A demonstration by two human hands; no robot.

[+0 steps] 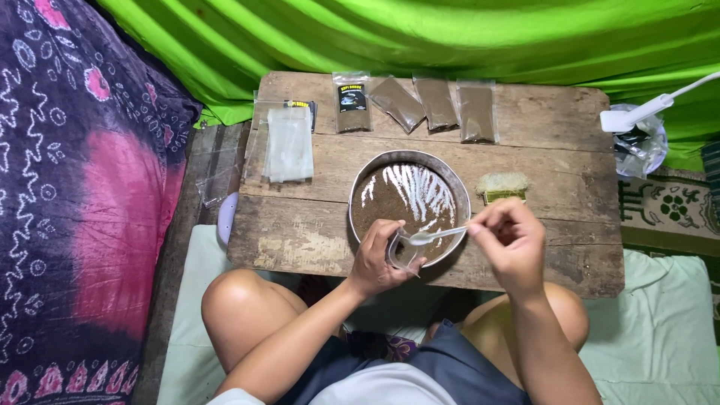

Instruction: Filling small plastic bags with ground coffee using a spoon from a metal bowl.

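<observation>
A round metal bowl of brown powder sits on a low wooden table. My left hand holds a small clear plastic pouch open over the bowl's near rim. My right hand pinches the handle of a white spoon, whose scoop lies at the pouch mouth. Pale streaks mark the powder's far side.
Several filled brown-powder pouches lie along the table's far edge, one with a dark label. A stack of empty clear pouches lies at the left. A small green box sits right of the bowl. Green cloth hangs behind; a white lamp stands right.
</observation>
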